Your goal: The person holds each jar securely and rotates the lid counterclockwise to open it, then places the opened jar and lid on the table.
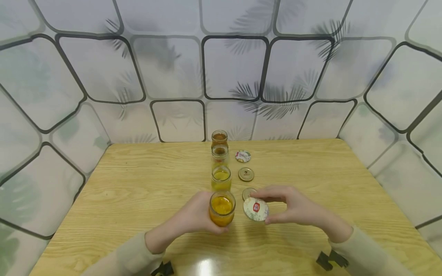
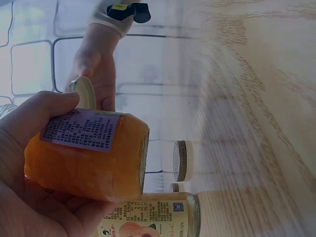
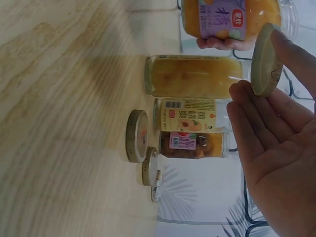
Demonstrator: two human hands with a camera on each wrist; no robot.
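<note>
My left hand point(image 1: 195, 214) grips an open glass jar of orange fruit point(image 1: 221, 211) round its side. In the left wrist view this jar point(image 2: 98, 158) is lifted off the table, its purple label showing. To its right, my right hand point(image 1: 295, 207) holds a round pale lid point(image 1: 256, 210) with a red mark by its edge, between thumb and fingers. A gap separates lid and jar mouth. In the right wrist view the inside of the lid point(image 3: 262, 66) faces the held jar.
Behind the held jar, a jar with yellow contents point(image 1: 221, 182), a second jar point(image 1: 220, 156) and a dark brown jar point(image 1: 219, 138) stand lidless in a row. Beside them lie a partly hidden lid point(image 1: 247, 193), a gold lid point(image 1: 246, 174) and a patterned lid point(image 1: 243, 156) on the wooden table point(image 1: 155, 168).
</note>
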